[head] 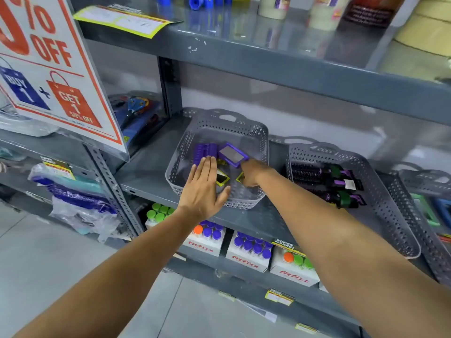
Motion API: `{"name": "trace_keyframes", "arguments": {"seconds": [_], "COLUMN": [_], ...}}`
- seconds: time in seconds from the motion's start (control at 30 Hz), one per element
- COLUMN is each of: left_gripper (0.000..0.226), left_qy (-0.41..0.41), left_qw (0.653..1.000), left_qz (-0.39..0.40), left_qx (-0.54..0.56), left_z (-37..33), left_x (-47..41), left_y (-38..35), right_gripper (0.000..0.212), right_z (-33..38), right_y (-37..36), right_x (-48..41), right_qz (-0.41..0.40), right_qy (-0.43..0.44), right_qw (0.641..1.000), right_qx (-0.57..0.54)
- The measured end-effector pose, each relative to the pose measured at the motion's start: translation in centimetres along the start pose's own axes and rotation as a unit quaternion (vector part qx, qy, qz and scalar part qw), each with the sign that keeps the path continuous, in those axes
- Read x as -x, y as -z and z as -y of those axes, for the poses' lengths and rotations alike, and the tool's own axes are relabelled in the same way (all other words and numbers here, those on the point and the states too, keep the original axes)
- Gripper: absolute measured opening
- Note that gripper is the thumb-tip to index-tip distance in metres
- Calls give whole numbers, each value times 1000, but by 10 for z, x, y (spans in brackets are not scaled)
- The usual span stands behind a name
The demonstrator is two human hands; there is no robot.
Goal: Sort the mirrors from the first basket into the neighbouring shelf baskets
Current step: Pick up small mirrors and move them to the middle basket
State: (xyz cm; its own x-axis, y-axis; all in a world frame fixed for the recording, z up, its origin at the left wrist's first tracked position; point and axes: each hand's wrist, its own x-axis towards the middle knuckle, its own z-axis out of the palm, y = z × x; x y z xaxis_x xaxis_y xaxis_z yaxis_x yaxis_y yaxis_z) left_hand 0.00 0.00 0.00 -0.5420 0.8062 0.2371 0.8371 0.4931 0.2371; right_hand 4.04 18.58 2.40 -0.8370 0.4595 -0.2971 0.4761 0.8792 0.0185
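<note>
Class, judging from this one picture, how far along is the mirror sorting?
Done: nothing clearly; the neighbouring basket shows only hairbrushes, no mirrors. In hand: the right hand is down among the mirrors in the first basket, while the left hand is open, flat above it. Left: the purple mirror and yellow-framed mirrors.

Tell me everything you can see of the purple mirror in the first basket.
The purple mirror is a small rectangle with rounded corners: a thick purple frame, plastic by the look, around a dull grey glass. It faces up, tilted, turned cornerwise to the basket, near the middle toward the back. Its near edge seems to lie over yellow-framed mirrors; purple combs sit to its left. The right hand meets its near right corner; whether it grips the mirror I cannot tell. The left hand lies flat, clear of it.
</note>
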Motion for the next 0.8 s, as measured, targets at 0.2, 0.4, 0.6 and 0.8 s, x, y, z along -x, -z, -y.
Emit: {"name": "trace_keyframes", "arguments": {"seconds": [0.2, 0.4, 0.6, 0.8], "left_gripper": [81, 87, 97, 57], "left_qy": [-1, -1, -14, -16], "left_qw": [1000, 1000, 1000, 999], "left_qz": [-3, -1, 3, -3], "left_qx": [-14, -31, -17, -44], "left_z": [0, 5, 1, -9], "left_x": [0, 2, 2, 1], "left_y": [1, 1, 3, 9], "right_gripper": [44, 38, 33, 29], "right_z": [0, 2, -21, -87], "right_y": [0, -2, 13, 53], "right_x": [-1, 2, 21, 68], "right_qz": [26, 8, -98, -201], "right_qy": [-1, 20, 61, 61], "right_qw": [1000, 1000, 986, 960], "right_qx": [-9, -21, -119, -185]}}
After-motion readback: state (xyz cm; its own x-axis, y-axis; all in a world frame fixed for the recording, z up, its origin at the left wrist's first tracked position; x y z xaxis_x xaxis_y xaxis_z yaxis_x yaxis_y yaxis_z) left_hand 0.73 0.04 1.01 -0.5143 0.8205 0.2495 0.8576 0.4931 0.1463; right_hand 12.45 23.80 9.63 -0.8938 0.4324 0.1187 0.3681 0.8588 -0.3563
